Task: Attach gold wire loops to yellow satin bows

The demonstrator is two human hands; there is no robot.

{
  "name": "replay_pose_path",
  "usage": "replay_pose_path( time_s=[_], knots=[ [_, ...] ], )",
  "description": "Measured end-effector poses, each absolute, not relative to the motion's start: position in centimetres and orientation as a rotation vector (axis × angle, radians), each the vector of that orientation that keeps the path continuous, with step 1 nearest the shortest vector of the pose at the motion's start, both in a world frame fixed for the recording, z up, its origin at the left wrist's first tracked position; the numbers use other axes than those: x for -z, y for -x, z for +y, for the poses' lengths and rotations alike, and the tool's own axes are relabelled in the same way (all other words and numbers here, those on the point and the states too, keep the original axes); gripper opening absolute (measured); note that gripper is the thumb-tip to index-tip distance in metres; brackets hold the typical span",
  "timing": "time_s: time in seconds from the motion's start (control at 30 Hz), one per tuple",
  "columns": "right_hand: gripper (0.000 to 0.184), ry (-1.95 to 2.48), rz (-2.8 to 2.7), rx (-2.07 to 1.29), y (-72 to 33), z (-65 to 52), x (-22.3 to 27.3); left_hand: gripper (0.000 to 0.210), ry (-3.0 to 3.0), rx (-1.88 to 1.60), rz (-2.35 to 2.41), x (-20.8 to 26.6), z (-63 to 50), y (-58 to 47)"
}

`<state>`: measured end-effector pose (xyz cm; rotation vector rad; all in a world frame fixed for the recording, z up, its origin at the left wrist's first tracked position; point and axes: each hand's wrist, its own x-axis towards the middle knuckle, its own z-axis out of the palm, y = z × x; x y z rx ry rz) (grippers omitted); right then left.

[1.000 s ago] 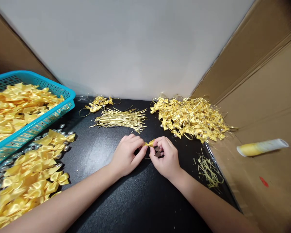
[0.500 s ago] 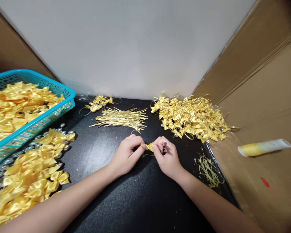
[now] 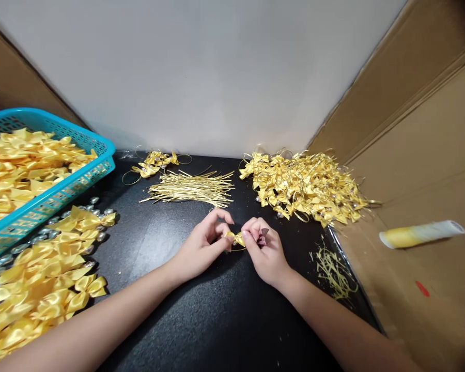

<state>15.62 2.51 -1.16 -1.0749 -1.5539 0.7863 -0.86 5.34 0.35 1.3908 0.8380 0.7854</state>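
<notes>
Between my two hands, low over the black table (image 3: 166, 320), is a small yellow ribbon bow (image 3: 238, 238) with a thin gold cord at it. My left hand (image 3: 205, 240) pinches the bow's left side with its thumb, and its index finger is lifted and bent. On the bow's right side, my right hand (image 3: 265, 250) grips with thumb and curled fingers. A small dark object (image 3: 262, 237) sits among the right fingers; I cannot tell what it is. Beyond my hands lies a bundle of gold cord pieces (image 3: 189, 188).
A blue basket (image 3: 110, 147) of yellow bows stands at left. Loose bows (image 3: 50, 274) and silvery beads (image 3: 36, 238) lie before it. Corded bows are heaped (image 3: 306, 188) at back right, with a smaller group (image 3: 155, 163) at back left. Cord scraps (image 3: 335, 271) lie right, near a tube (image 3: 422, 234).
My left index finger has lifted off the bow, and more of the bow shows between my hands. My right hand keeps its grip. The view has shifted slightly.
</notes>
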Motion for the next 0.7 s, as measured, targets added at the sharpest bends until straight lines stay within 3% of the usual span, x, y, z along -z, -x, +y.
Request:
replay_pose_path(
  time_s=[0.3, 0.53, 0.7],
  knots=[
    [0.027, 1.100, -1.535, -0.710, -15.8, 2.8, 1.6, 0.004, -1.367, -0.836, 0.846, -0.6, 5.4, 0.8],
    [0.018, 1.087, -1.607, -0.518, -15.6, 1.8, 0.7, 0.009, -1.491, -0.873, 1.035, 0.1, 4.7, 0.6],
    [0.019, 1.054, -1.734, -0.693, -15.4, 0.8, 0.3, 0.011, -1.611, -0.904, 1.142, 0.2, 4.4, 0.6]
  ],
)
